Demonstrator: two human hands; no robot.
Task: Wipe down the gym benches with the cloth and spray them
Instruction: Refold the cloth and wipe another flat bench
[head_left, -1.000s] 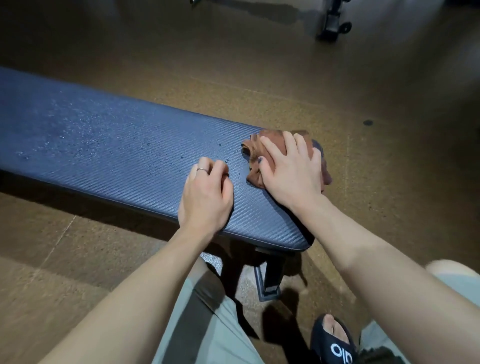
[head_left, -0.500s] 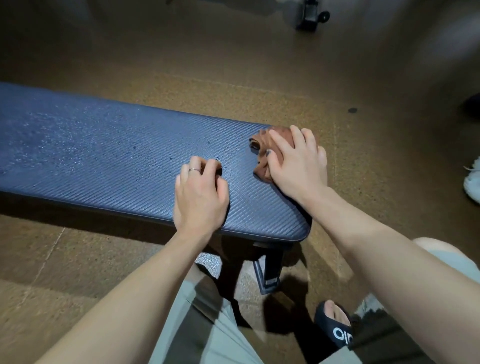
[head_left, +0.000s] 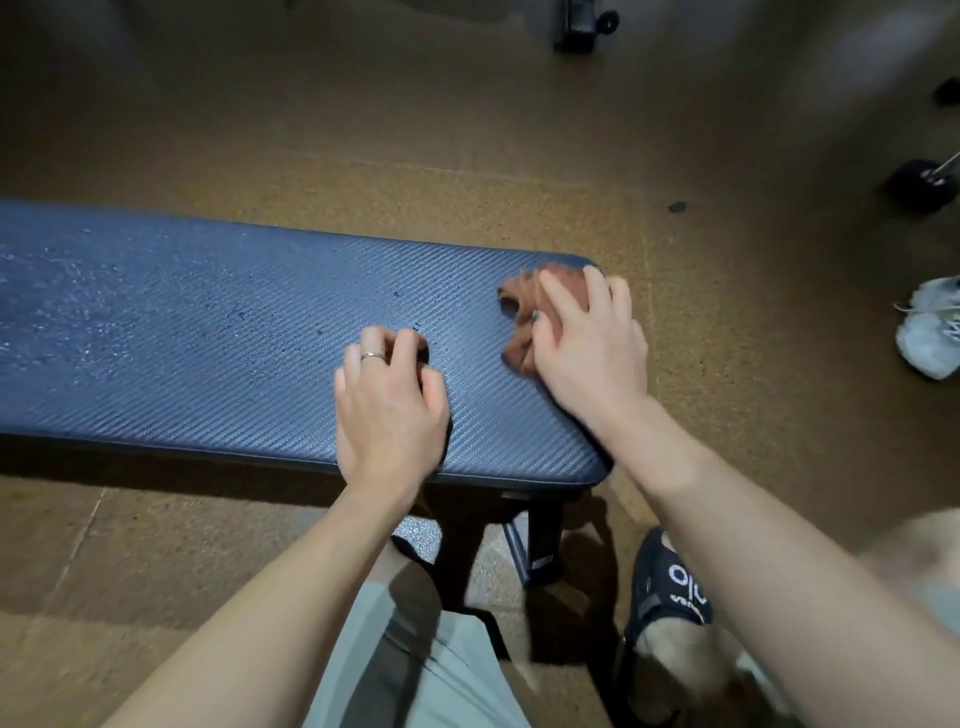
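Blue textured bench pad (head_left: 208, 332) droplet-speckled, on brown speckled floor (head_left: 415, 156); right hand (head_left: 587, 348) flat on cloth (head_left: 519, 306); left hand (head_left: 387, 410) curled, empty.

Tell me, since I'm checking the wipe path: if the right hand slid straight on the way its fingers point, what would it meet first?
Nothing solid, it seems: the right hand presses the brown cloth near the bench pad far corner, so it would soon pass the edge over bare floor.

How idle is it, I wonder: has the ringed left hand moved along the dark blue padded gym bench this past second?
No. The left hand sits by the same droplets, equally far from the blue padded bench's end.
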